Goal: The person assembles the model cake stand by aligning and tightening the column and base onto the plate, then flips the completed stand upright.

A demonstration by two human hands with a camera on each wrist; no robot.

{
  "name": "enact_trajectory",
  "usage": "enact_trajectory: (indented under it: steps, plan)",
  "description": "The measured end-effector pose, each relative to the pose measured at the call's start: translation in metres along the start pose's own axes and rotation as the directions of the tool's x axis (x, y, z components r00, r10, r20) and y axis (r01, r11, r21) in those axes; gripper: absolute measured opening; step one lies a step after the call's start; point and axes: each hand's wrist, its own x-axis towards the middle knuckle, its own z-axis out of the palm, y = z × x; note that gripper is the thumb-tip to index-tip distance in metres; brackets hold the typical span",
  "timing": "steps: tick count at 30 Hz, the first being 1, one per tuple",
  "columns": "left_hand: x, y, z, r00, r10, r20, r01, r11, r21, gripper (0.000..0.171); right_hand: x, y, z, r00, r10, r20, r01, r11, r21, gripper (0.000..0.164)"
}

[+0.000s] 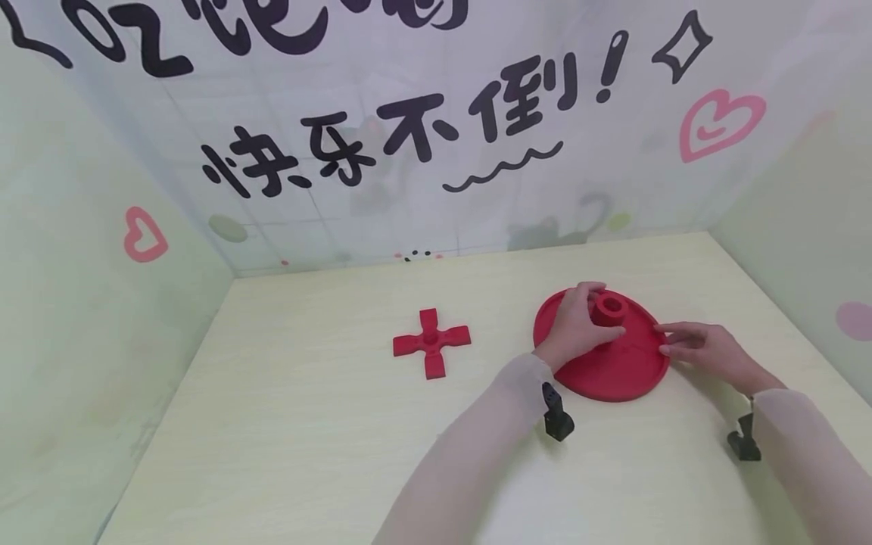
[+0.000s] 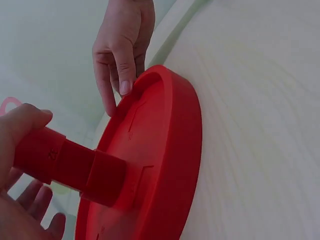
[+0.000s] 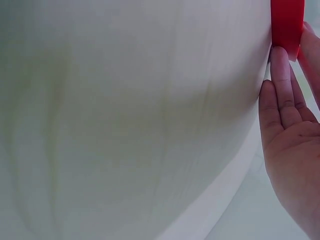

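Note:
A red round base point(image 1: 616, 382) with a raised rim lies flat on the table. From its middle rises a stepped red tube point(image 1: 612, 305), hollow at the top. My left hand point(image 1: 575, 325) reaches over the base and holds the tube's upper end, thumb on one side and fingers around the other, as the left wrist view shows. At the base's right edge, my right hand point(image 1: 715, 352) pinches the rim between thumb and fingers; the right wrist view shows its fingers point(image 3: 284, 80) against the outer side. A red cross-shaped piece point(image 1: 431, 341) with a central peg lies left of the base.
The pale wood-look table point(image 1: 293, 424) meets a printed back wall point(image 1: 381, 204) with dark lettering and hearts. Side walls point(image 1: 82, 303) close in left and right. Black camera mounts point(image 1: 559, 420) sit on both wrists.

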Motion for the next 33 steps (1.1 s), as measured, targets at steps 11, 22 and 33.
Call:
enact_trajectory:
  steps: [11, 22, 33]
  plan:
    - [-0.008, 0.007, 0.024, 0.934, -0.040, -0.356, 0.082, 0.991, 0.105, 0.060, 0.003, -0.002, 0.001, 1.000, -0.016, -0.008, 0.016, 1.000, -0.008, 0.064]
    - [-0.005, 0.003, 0.007, 0.989, 0.026, -0.144, -0.030, 0.999, -0.022, 0.050, 0.002, 0.000, -0.001, 1.000, -0.014, -0.008, 0.014, 1.000, -0.013, 0.064]
    - [-0.002, -0.002, -0.004, 0.999, 0.035, -0.008, -0.036, 0.997, -0.066, 0.049, 0.001, 0.002, 0.000, 1.000, 0.000, 0.001, 0.000, 1.000, -0.009, 0.066]
